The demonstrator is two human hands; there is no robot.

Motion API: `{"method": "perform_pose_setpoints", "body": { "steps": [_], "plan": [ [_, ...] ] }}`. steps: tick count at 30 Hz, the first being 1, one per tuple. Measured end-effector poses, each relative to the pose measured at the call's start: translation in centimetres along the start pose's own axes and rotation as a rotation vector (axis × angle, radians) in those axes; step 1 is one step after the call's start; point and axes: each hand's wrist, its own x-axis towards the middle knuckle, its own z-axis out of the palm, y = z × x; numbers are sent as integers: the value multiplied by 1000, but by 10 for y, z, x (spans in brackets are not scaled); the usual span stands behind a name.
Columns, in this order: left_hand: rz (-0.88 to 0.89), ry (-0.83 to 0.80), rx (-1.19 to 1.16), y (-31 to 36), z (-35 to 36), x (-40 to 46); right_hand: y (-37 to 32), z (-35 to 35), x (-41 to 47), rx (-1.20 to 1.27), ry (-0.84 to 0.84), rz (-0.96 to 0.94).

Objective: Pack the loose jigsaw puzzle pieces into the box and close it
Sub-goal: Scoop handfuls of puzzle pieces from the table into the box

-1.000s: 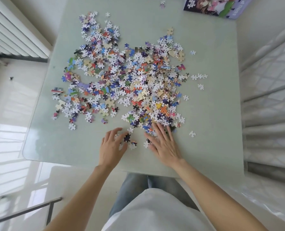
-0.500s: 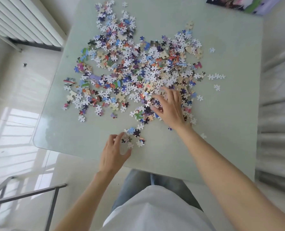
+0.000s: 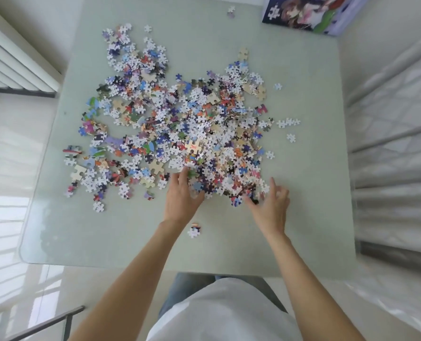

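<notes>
1. Hundreds of loose puzzle pieces [image 3: 180, 124] are spread in a wide heap over the middle of the glass table [image 3: 315, 193], thickest toward the near right part of the heap.
2. Many pieces are turned white side up; others show blue, red, orange and purple print.
3. The left hand [image 3: 182, 198] is laid at the near edge of the heap, its fingers stretched forward and slightly spread, the fingertips touching pieces; nothing is seen to be gripped.
4. The right hand [image 3: 270, 205] is placed at the near right corner of the heap, palm turned inward, fingers loosely bent and blurred; whether any piece is held cannot be told.
5. The near part of the heap is flanked by the two hands.
6. Two stray pieces [image 3: 194, 230] are left on the bare glass on the near side of the heap, beside the left wrist.
7. A few single white pieces [image 3: 289, 123] are scattered off the right side of the heap.
8. The puzzle box [image 3: 310, 13] is seen at the far right corner of the table, well apart from the heap, its printed face up and partly cut off by the picture edge.
9. A white radiator [image 3: 15, 60] is seen off the far left side of the table.
10. Quilted white bedding [image 3: 396, 134] is seen along the table's right side.
</notes>
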Motion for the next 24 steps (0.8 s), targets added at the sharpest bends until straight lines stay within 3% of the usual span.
{"method": "perform_pose_setpoints", "body": {
  "steps": [6, 11, 15, 24],
  "plan": [
    [-26, -19, 219, 0, -6, 19, -69, 21, 22, -99, -128, -231],
    [73, -90, 185, 8, -5, 28, -86, 30, 29, -107, -136, -286],
    [48, -114, 129, 11, -7, 35, -89, 29, 34, -216, -58, -371],
    [78, -103, 143, 27, -12, 47, -100, 24, 35, -222, -132, -434]
  ]
}}
